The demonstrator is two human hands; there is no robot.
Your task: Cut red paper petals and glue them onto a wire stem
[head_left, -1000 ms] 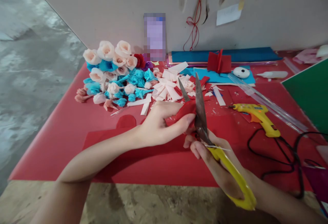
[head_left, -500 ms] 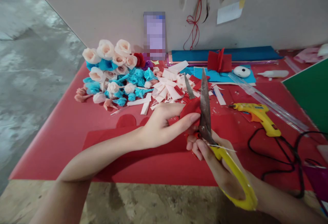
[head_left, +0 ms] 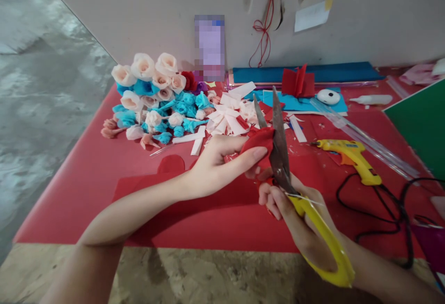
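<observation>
My left hand (head_left: 219, 167) pinches a piece of red crepe paper (head_left: 255, 144) between thumb and fingers. My right hand (head_left: 295, 216) is closed round the yellow-handled scissors (head_left: 280, 142), whose blades stand apart and point away from me. The paper's right edge lies against the blades near their pivot. Some fingers of my right hand are partly hidden behind the scissors, with a bit of red beside them. On the red table surface (head_left: 66, 202) below, a rounded red cut piece (head_left: 171, 164) lies by a larger red sheet (head_left: 139, 188).
Paper flowers (head_left: 142, 65) in white, pink and blue crowd the back left. White and red scraps (head_left: 229, 114) are heaped in the middle. At right lie a yellow glue gun (head_left: 347, 148) with a black cord (head_left: 368, 213), clear plastic strips (head_left: 368, 137) and a small bottle (head_left: 371, 100).
The scissors have shifted slightly, and their blades are a little closer together. The red paper has turned and shows more of its face. My left hand has moved slightly left.
</observation>
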